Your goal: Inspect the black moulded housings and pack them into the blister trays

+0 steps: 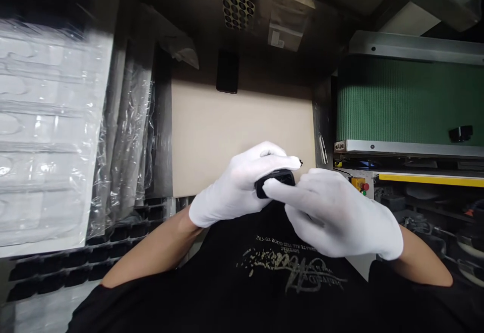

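Observation:
Both of my hands wear white gloves and meet above the near edge of a beige work mat. My left hand is closed around a small black device with rounded corners, its thumb and fingers along the sides. Across the face of the device lies the index finger of my right hand, while the other fingers are curled. Part of the device is hidden by the gloves, and its exact kind does not show. A tiny dark bit is visible at the tip of a left finger.
A dark phone-like slab lies at the mat's back. Behind are a sheet of black discs and a clear bag. Clear plastic trays stand left. On the right, a green conveyor belt carries a black piece.

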Tool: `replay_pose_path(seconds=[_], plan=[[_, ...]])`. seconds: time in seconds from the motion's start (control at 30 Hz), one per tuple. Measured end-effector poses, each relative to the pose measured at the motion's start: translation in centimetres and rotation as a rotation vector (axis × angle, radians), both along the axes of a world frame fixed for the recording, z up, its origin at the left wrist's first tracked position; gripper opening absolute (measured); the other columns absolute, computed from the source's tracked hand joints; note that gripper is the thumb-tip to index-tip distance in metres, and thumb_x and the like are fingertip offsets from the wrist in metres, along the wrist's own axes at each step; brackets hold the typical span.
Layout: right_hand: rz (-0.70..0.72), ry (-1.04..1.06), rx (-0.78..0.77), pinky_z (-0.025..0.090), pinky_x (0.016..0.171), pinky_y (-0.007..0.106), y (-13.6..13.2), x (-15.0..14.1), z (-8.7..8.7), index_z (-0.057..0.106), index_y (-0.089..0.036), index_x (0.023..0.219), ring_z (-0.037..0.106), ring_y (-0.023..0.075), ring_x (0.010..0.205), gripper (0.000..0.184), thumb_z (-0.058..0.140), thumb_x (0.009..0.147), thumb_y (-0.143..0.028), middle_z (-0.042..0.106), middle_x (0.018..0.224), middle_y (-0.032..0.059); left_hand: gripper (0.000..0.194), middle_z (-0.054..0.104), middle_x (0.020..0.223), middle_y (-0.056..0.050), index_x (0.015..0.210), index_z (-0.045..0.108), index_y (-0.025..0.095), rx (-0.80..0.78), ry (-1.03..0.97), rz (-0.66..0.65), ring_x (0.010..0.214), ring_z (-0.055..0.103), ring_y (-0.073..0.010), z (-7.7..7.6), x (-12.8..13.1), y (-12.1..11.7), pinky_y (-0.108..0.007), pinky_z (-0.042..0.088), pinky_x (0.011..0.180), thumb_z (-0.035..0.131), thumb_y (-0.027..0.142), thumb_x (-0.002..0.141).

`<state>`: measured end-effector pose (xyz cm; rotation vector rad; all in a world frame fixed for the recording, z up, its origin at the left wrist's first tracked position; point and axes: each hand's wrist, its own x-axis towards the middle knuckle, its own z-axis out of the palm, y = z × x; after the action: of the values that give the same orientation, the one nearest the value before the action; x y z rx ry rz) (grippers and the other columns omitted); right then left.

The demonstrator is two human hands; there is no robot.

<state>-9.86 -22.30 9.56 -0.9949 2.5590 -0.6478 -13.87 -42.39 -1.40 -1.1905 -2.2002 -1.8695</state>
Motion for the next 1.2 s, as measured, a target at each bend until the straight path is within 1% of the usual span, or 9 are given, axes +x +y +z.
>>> replay_pose_path(seconds=[0.07, 0.27, 0.37, 0.47, 0.6, 0.77, 0.97, 1.1, 1.2], plan=[[0.004, 0.028, 0.023, 0.036, 0.059, 0.033, 0.0, 0.1, -0.2, 0.066, -0.016, 0.130, 0.044, 0.0152, 0.059, 0.037, 0.046, 0.099, -0.009, 0.049, 0.067, -0.0050, 0.038, 0.072, 0.106, -0.003, 0.127, 0.069, 0.022, -0.001, 0.026, 0.015, 0.096, 0.072, -0.0142, 0.2, -0.2, 0.0, -0.025, 0.062, 0.077, 0.062, 0.002, 0.096], [0.032, 0.384, 0.384, 0.023, 0.057, 0.037, -1.3, 1.1, -0.9, 0.074, -0.015, 0.116, 0.034, 0.0174, 0.053, 0.039, 0.055, 0.083, -0.003, 0.050, 0.059, -0.0004, 0.036, 0.074, 0.111, -0.005, 0.126, 0.069, 0.020, -0.023, 0.013, 0.006, 0.099, 0.074, -0.0160, -0.5, 0.2, 0.8, -0.027, 0.065, 0.082, 0.065, 0.004, 0.095], [-0.056, 0.495, 0.384, 0.019, 0.056, 0.039, -1.3, 1.5, -1.0, 0.074, -0.018, 0.088, 0.029, 0.0162, 0.051, 0.028, 0.056, 0.079, 0.001, 0.043, 0.052, -0.0006, 0.030, 0.074, 0.111, -0.005, 0.123, 0.070, 0.019, -0.034, -0.019, 0.050, 0.097, 0.075, -0.0154, -0.5, 0.5, 1.3, -0.027, 0.065, 0.083, 0.066, 0.006, 0.097], [-0.255, 0.442, 0.064, 0.025, 0.053, 0.037, -0.3, 2.0, -1.0, 0.071, -0.020, 0.085, 0.035, 0.0147, 0.051, 0.023, 0.059, 0.085, -0.001, 0.049, 0.054, -0.0020, 0.027, 0.073, 0.108, -0.005, 0.122, 0.071, 0.019, 0.036, -0.020, 0.084, 0.095, 0.074, -0.0144, -0.2, 0.4, 1.7, -0.026, 0.064, 0.082, 0.069, 0.008, 0.097], [-0.638, -0.057, -0.618, 0.044, 0.055, 0.029, 1.0, 3.5, -1.5, 0.075, -0.026, 0.116, 0.060, 0.0122, 0.059, 0.028, 0.065, 0.099, -0.006, 0.074, 0.079, -0.0022, 0.034, 0.073, 0.106, -0.004, 0.125, 0.071, 0.019, 0.181, -0.050, 0.055, 0.090, 0.074, -0.0129, 0.5, -0.2, 1.6, -0.025, 0.064, 0.080, 0.077, 0.009, 0.094], [-0.832, -0.622, -1.097, 0.044, 0.056, 0.028, 0.9, 4.4, -3.3, 0.079, -0.028, 0.110, 0.056, 0.0116, 0.053, 0.018, 0.065, 0.106, -0.018, 0.063, 0.060, -0.0055, 0.033, 0.073, 0.106, -0.005, 0.125, 0.071, 0.019, 0.216, -0.087, 0.033, 0.090, 0.074, -0.0139, 1.2, -0.5, 1.4, -0.027, 0.064, 0.080, 0.079, 0.011, 0.094], [-0.839, -0.811, -1.343, 0.040, 0.057, 0.027, -0.1, 3.7, -3.6, 0.079, -0.025, 0.105, 0.043, 0.0095, 0.046, 0.015, 0.064, 0.105, -0.021, 0.054, 0.051, -0.0073, 0.035, 0.073, 0.106, -0.004, 0.128, 0.069, 0.019, 0.249, -0.068, 0.019, 0.098, 0.074, -0.0152, 1.6, -0.3, 1.3, -0.028, 0.065, 0.087, 0.079, 0.012, 0.095], [-0.864, -0.812, -1.345, 0.036, 0.053, 0.026, -0.7, 3.7, -3.2, 0.068, -0.024, 0.091, 0.038, 0.0092, 0.043, 0.014, 0.065, 0.104, -0.020, 0.052, 0.049, -0.0086, 0.036, 0.072, 0.115, -0.007, 0.127, 0.068, 0.019, 0.174, 0.009, 0.127, 0.104, 0.073, -0.0172, 2.0, -0.2, 1.0, -0.030, 0.064, 0.089, 0.077, 0.009, 0.094], [-0.874, -0.735, -1.283, 0.037, 0.053, 0.026, -1.0, 4.1, -3.0, 0.056, -0.023, 0.082, 0.043, 0.0092, 0.045, 0.026, 0.073, 0.101, -0.020, 0.058, 0.053, -0.0078, 0.040, 0.072, 0.118, -0.008, 0.128, 0.067, 0.020, 0.130, 0.088, 0.210, 0.107, 0.073, -0.0189, 2.2, -0.2, 0.8, -0.032, 0.065, 0.091, 0.077, 0.007, 0.092]])
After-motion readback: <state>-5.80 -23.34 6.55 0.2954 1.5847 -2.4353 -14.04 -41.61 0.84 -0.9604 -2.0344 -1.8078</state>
